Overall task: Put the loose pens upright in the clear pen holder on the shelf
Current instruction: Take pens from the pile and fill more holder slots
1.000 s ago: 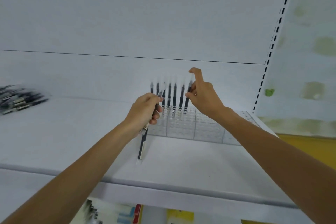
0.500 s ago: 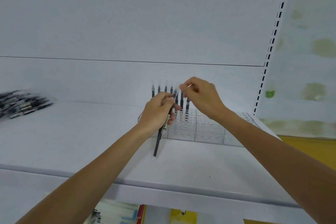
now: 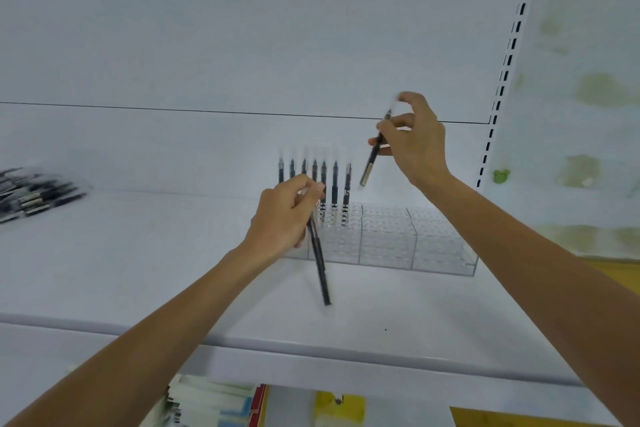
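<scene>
The white shelf (image 3: 173, 270) is bounded in front by a rounded edge, and a broad bare strip is left between that edge and the clear holder (image 3: 415, 243), which is set toward the right end, near the back. A wide bare stretch is also left between the holder and the pile (image 3: 31, 194) of loose dark pens lying at the far left end. A row (image 3: 334, 184) of dark pens is stood upright in the holder's left part. The left hand (image 3: 284, 218) is held before the holder's left end, its fingers curled round a slanted pen (image 3: 320, 270); whether the lower tip touches the shelf cannot be told, and blur hides whether more than one pen is gripped. The right hand (image 3: 415, 142) is raised above the holder, to the right of the row, and a tilted pen (image 3: 372, 156) is pinched between its thumb and fingers, the pale lower end hanging above the holder, apart from the row. The shelf is smooth and matte. The holder is made of clear blocks with many small holes on top. Behind, a white back panel (image 3: 242, 28) is crossed by a thin dark seam, and a slotted post (image 3: 502, 87) is set at the right corner, beside a pale wall (image 3: 588, 80) blotched with green.
</scene>
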A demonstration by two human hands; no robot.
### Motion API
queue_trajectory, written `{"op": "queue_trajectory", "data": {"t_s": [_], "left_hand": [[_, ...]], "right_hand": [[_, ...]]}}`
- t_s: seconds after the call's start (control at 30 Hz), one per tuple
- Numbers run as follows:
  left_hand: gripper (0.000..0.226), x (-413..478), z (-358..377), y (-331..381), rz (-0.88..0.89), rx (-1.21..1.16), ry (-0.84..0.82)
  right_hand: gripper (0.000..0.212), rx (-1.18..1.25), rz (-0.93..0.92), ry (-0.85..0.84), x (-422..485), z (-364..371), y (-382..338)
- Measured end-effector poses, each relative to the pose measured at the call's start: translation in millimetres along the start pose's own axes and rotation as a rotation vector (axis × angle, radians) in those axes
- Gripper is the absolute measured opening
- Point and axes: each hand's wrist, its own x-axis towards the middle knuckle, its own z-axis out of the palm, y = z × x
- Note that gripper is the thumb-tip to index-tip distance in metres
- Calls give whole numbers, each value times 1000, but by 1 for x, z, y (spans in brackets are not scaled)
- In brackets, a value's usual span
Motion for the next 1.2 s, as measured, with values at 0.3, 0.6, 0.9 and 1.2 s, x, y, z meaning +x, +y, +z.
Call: {"op": "queue_trajectory", "data": {"t_s": [0.3, 0.6, 0.9, 1.2], "left_hand": [[18, -1, -11, -4, -63, -26, -4], [19, 0, -14, -11, -28, 12, 0], [19, 7, 0, 6, 104, -18, 147], [43, -5, 14, 18, 79, -2, 199]], "right_hand": [[40, -301, -185, -119, -6, 17, 27], [41, -597, -117, -303, -19, 16, 44], [11, -180, -10, -759, -50, 12, -17], [53, -361, -200, -644, -45, -14, -13]]}}
